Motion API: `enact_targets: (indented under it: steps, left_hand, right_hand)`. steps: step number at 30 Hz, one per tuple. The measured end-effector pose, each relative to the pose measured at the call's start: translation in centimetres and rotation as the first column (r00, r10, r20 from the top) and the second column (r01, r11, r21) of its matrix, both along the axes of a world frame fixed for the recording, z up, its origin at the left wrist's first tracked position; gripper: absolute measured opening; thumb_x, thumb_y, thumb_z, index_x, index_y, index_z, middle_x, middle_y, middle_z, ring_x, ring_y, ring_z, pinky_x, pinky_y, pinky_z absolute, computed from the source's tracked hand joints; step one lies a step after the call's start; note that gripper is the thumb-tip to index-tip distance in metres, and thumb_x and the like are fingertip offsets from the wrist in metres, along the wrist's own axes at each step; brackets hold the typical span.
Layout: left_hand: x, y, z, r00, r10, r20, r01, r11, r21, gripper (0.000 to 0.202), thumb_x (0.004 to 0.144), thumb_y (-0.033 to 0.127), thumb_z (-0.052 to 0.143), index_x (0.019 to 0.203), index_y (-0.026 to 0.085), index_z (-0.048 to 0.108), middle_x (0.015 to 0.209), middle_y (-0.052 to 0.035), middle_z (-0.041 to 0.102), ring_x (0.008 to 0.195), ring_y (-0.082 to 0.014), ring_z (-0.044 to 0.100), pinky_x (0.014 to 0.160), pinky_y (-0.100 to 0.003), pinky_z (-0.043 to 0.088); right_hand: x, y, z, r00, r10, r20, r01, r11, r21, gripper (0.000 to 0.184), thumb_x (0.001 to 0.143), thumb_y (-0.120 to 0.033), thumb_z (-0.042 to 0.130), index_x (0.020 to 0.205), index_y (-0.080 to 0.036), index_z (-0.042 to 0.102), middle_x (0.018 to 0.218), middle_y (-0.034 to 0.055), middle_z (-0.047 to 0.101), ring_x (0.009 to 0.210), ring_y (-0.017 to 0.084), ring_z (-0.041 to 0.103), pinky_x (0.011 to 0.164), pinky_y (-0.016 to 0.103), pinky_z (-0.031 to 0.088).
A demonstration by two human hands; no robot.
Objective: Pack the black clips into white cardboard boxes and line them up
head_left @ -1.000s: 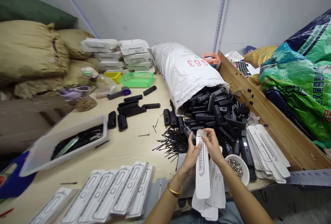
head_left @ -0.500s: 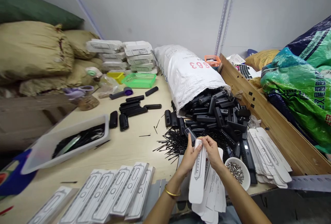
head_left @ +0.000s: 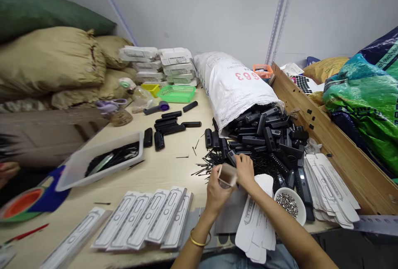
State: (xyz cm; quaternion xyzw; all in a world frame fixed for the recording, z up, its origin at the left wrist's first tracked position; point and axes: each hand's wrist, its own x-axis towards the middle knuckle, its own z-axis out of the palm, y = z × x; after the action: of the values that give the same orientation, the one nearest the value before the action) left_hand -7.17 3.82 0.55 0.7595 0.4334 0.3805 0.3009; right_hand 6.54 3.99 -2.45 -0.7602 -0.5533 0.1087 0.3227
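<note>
My left hand is wrapped round a small carton, its open end facing me and its brownish inside showing. Close beside it, my right hand has its fingers curled against one end of a black plastic case at the pile's near edge. Behind both hands spreads a heap of long black plastic cases, with thin black rods under and left of it. Flat printed cartons lie fanned out below my right forearm. A white bowl of small metal pieces stands to the right.
A white sack spills the cases. Filled cartons line the front left, near a plastic tray of black rods. More flat cartons lie against the wooden side board. Another person's hand shows at far left.
The carton was flat between both hands; now it is opened into a tube in my left hand. My right hand has left it for the black case. The view has shifted left.
</note>
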Motion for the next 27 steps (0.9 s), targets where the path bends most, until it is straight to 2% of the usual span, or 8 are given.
enact_targets:
  steps: [3, 7, 11, 14, 19, 21, 24, 27]
  left_hand:
    - [-1.0, 1.5, 0.2, 0.966, 0.114, -0.232, -0.138, 0.986, -0.091, 0.060, 0.073, 0.046, 0.059, 0.120, 0.015, 0.039, 0.113, -0.0142, 0.054, 0.104, -0.0278, 0.055, 0.083, -0.039, 0.045]
    - [-1.2, 2.1, -0.7, 0.893, 0.085, -0.442, -0.161, 0.977, -0.138, 0.056, 0.076, 0.041, 0.055, 0.123, 0.015, 0.039, 0.113, -0.0147, 0.054, 0.099, -0.0270, 0.056, 0.079, -0.036, 0.044]
    - [0.1, 2.1, -2.5, 0.849, 0.015, -0.528, -0.119, 0.979, -0.164, 0.054, 0.075, 0.041, 0.057, 0.119, 0.013, 0.044, 0.107, -0.0148, 0.055, 0.095, -0.0268, 0.057, 0.076, -0.034, 0.043]
    - [0.7, 2.4, -3.4, 0.853, -0.057, -0.518, -0.034, 0.986, -0.164, 0.053, 0.072, 0.038, 0.061, 0.117, 0.012, 0.047, 0.104, -0.0135, 0.055, 0.096, -0.0255, 0.055, 0.080, -0.033, 0.042]
    - [-0.7, 3.2, -2.6, 0.845, 0.063, -0.530, -0.113, 0.992, -0.063, 0.054, 0.073, 0.038, 0.060, 0.121, 0.015, 0.046, 0.108, -0.0121, 0.055, 0.101, -0.0262, 0.052, 0.082, -0.035, 0.041]
    - [-0.8, 3.1, -1.9, 0.860, 0.001, -0.510, -0.027, 0.999, -0.044, 0.054, 0.072, 0.036, 0.061, 0.121, 0.018, 0.048, 0.107, -0.0108, 0.055, 0.101, -0.0264, 0.052, 0.084, -0.036, 0.041]
    - [0.1, 2.5, -1.1, 0.911, -0.190, -0.365, 0.178, 0.982, -0.067, 0.052, 0.071, 0.031, 0.062, 0.121, 0.021, 0.050, 0.106, -0.0079, 0.057, 0.100, -0.0241, 0.054, 0.086, -0.035, 0.042]
    - [0.7, 2.0, -1.0, 0.963, -0.192, -0.189, 0.177, 0.980, -0.090, 0.052, 0.073, 0.032, 0.061, 0.122, 0.020, 0.048, 0.111, -0.0084, 0.057, 0.103, -0.0234, 0.055, 0.089, -0.036, 0.043]
  right_hand:
    - [0.9, 0.2, -0.4, 0.971, 0.081, 0.225, -0.048, 0.987, -0.150, 0.034, 0.082, -0.013, 0.048, 0.115, -0.019, 0.055, 0.109, 0.0125, 0.056, 0.100, 0.026, 0.047, 0.086, 0.037, 0.036]
    - [3.7, 0.1, -0.6, 0.971, 0.102, 0.215, -0.066, 0.984, -0.168, 0.035, 0.088, -0.012, 0.037, 0.118, -0.019, 0.053, 0.112, 0.0096, 0.057, 0.101, 0.022, 0.049, 0.089, 0.033, 0.036]
    - [4.2, -0.1, -1.2, 0.966, 0.154, 0.210, -0.113, 0.974, -0.198, 0.033, 0.089, -0.019, 0.045, 0.122, -0.019, 0.052, 0.107, 0.0099, 0.060, 0.099, 0.023, 0.052, 0.086, 0.034, 0.037]
    - [4.2, 0.0, -1.3, 0.970, 0.160, 0.185, -0.127, 0.976, -0.178, 0.036, 0.085, -0.020, 0.053, 0.121, -0.020, 0.052, 0.105, 0.0103, 0.061, 0.100, 0.024, 0.053, 0.086, 0.035, 0.038]
    - [7.9, -0.6, 1.7, 0.992, 0.114, 0.060, -0.111, 0.993, -0.046, 0.032, 0.092, -0.026, 0.039, 0.120, -0.020, 0.052, 0.119, 0.0071, 0.056, 0.108, 0.018, 0.052, 0.091, 0.032, 0.039]
    - [8.7, -1.0, 3.4, 0.944, 0.299, -0.142, -0.294, 0.954, 0.054, 0.029, 0.089, -0.028, 0.045, 0.114, -0.021, 0.057, 0.112, 0.0042, 0.060, 0.102, 0.016, 0.056, 0.090, 0.030, 0.040]
    - [7.5, -1.3, 4.9, 0.814, 0.548, -0.192, -0.547, 0.835, 0.064, 0.021, 0.082, -0.028, 0.058, 0.101, -0.023, 0.063, 0.101, 0.0010, 0.063, 0.096, 0.015, 0.057, 0.089, 0.027, 0.041]
    - [6.0, -0.9, 4.4, 0.921, 0.355, -0.161, -0.359, 0.933, 0.004, 0.020, 0.088, -0.030, 0.049, 0.103, -0.022, 0.059, 0.098, 0.0017, 0.062, 0.090, 0.014, 0.057, 0.082, 0.026, 0.043]
